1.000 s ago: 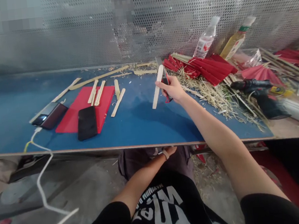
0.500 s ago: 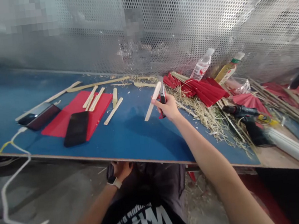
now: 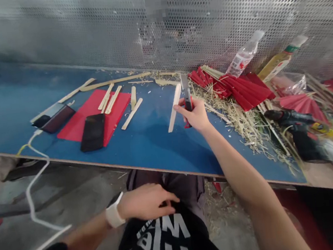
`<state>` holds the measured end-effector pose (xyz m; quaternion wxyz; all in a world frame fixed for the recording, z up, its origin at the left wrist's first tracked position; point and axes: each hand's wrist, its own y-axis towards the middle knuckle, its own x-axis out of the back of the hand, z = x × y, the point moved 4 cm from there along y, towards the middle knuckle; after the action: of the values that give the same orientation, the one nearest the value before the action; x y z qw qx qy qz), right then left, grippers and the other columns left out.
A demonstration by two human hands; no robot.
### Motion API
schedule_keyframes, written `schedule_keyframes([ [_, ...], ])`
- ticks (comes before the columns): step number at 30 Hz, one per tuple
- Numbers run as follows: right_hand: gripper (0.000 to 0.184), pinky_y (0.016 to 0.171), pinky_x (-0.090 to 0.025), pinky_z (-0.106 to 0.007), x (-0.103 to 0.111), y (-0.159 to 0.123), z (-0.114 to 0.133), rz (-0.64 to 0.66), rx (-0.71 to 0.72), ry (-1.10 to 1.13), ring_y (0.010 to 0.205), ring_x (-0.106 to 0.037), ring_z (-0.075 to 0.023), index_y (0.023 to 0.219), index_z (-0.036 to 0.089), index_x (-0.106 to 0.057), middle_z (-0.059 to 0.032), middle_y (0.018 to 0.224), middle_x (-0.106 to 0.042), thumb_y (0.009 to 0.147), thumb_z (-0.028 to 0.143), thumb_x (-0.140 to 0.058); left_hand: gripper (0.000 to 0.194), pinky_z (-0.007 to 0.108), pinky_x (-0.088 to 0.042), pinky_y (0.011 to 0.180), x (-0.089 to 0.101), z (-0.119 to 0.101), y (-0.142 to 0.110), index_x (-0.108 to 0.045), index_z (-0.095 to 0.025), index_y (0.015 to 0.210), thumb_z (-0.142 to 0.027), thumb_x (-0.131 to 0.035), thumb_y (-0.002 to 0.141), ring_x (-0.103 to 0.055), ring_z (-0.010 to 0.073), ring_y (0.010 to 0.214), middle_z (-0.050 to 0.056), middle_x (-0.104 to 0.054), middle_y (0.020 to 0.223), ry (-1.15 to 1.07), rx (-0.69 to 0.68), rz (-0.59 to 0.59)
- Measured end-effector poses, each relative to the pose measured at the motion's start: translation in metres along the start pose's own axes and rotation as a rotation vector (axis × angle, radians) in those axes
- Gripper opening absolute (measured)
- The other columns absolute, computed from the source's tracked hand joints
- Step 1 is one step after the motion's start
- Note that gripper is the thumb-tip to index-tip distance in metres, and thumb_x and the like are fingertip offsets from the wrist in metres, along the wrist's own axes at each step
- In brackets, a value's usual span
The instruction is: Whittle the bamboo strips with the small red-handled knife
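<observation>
My right hand (image 3: 194, 113) is closed round a utility knife (image 3: 187, 103) with a black and red handle, its metal blade end pointing to the far side of the table. Just left of the fingertips is a pale flat wooden strip (image 3: 174, 109), slanted on the blue table (image 3: 157, 146); whether the thumb touches it I cannot tell. In front of the black shirt is my left hand (image 3: 148, 201), off the table's near edge, with fingers loosely bent and apart and nothing seen in them. Two short wooden strips (image 3: 132, 113) lie further left.
A red sheet (image 3: 93, 101) bears a black phone (image 3: 93, 132) and wooden strips. Another phone (image 3: 57, 118) has a white cable (image 3: 30, 192). Rightward are shavings (image 3: 245, 126), folded red fans (image 3: 243, 88), bottles (image 3: 245, 55) and a power drill (image 3: 299, 132). Behind stands perforated metal (image 3: 215, 23).
My left hand has come up from under the table's edge to in front of my shirt. The right hand keeps the knife beside the strip. My view has shifted slightly.
</observation>
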<state>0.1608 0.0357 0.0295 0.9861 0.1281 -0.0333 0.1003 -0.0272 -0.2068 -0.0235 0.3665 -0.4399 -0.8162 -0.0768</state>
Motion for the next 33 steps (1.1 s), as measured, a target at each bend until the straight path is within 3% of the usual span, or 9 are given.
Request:
schedule_keyframes([
  [2,0.047,0.042,-0.04,-0.036,0.005,0.0,-0.005,-0.067,-0.021,0.016,0.044,-0.05,-0.0156,0.088,0.03,-0.073,0.0018,0.068,-0.064,0.078,0.067,-0.1,0.028,0.029,-0.062,0.08,0.045,-0.02,0.002,-0.085,-0.031,0.125,-0.044,-0.061,0.118,-0.084,0.0174,0.084,-0.001,-0.09,0.1,-0.06,-0.022,-0.14],
  [4,0.047,0.04,-0.038,-0.035,0.008,0.0,-0.011,-0.169,-0.047,0.037,0.042,-0.048,-0.0157,0.084,0.029,-0.071,0.0038,0.061,-0.059,0.076,0.064,-0.1,0.033,0.031,-0.065,0.086,0.098,-0.022,0.019,-0.078,-0.026,0.117,-0.038,-0.049,0.123,-0.08,0.0175,0.085,0.003,-0.084,0.099,0.066,-0.011,-0.511],
  [6,0.047,0.04,-0.038,-0.034,0.009,0.0,-0.017,-0.272,-0.062,0.056,0.041,-0.047,-0.016,0.082,0.029,-0.067,0.0054,0.056,-0.055,0.076,0.063,-0.1,0.028,0.039,-0.068,0.104,0.134,-0.014,0.047,-0.07,-0.023,0.139,-0.034,-0.053,0.12,-0.082,0.0241,0.114,0.01,-0.081,0.124,0.277,-0.014,-0.743],
  [8,0.048,0.04,-0.039,-0.035,0.008,-0.001,-0.022,-0.368,-0.069,0.076,0.041,-0.047,-0.0161,0.083,0.03,-0.064,0.0057,0.056,-0.054,0.078,0.063,-0.099,0.058,0.053,-0.065,0.12,0.15,0.003,0.084,-0.051,-0.019,0.168,-0.034,-0.065,0.114,-0.072,0.0373,0.148,0.023,-0.067,0.16,0.449,0.024,-0.761],
  [11,0.048,0.04,-0.042,-0.035,0.011,-0.002,-0.031,-0.486,-0.067,0.095,0.043,-0.048,-0.0162,0.087,0.03,-0.062,0.0057,0.06,-0.053,0.082,0.064,-0.095,0.085,0.054,-0.069,0.11,0.151,0.031,0.136,-0.025,-0.011,0.184,-0.029,-0.067,0.112,-0.074,0.0445,0.144,0.032,-0.061,0.164,0.507,0.092,-0.592],
  [16,0.054,0.04,-0.04,-0.034,0.024,0.003,-0.035,-0.525,0.024,0.02,0.044,-0.049,-0.015,0.092,0.03,-0.063,0.0047,0.068,-0.058,0.084,0.074,-0.093,0.06,0.048,-0.067,0.106,0.153,0.062,0.18,-0.03,-0.014,0.178,-0.013,-0.035,0.118,-0.081,0.033,0.13,0.031,-0.063,0.165,0.249,0.017,-0.644],
  [20,0.053,0.042,-0.039,-0.032,0.024,0.006,-0.033,-0.389,0.114,-0.13,0.045,-0.05,-0.0148,0.093,0.029,-0.067,0.0033,0.069,-0.061,0.091,0.078,-0.087,0.033,0.045,-0.066,0.096,0.156,0.081,0.188,-0.046,-0.018,0.154,-0.022,-0.041,0.121,-0.082,0.0264,0.098,0.014,-0.079,0.116,-0.079,-0.082,-0.73],
  [23,0.049,0.047,-0.042,-0.03,0.02,0.005,-0.033,-0.308,0.183,-0.214,0.051,-0.054,-0.0148,0.095,0.027,-0.071,0.0027,0.068,-0.064,0.095,0.074,-0.085,0.013,0.036,-0.06,0.075,0.156,0.089,0.188,-0.047,-0.025,0.129,-0.034,-0.039,0.125,-0.067,0.0182,0.068,0.001,-0.067,0.085,-0.348,-0.123,-0.737],
  [33,0.055,0.041,-0.045,-0.03,0.023,0.007,-0.04,-0.308,0.173,-0.1,0.044,-0.053,-0.0123,0.1,0.029,-0.066,0.0043,0.074,-0.066,0.092,0.076,-0.092,0.019,0.032,-0.056,0.064,0.158,0.067,0.174,-0.042,-0.027,0.111,-0.04,-0.046,0.124,-0.067,0.0129,0.056,0.001,-0.074,0.095,-0.416,-0.22,-0.554],
])
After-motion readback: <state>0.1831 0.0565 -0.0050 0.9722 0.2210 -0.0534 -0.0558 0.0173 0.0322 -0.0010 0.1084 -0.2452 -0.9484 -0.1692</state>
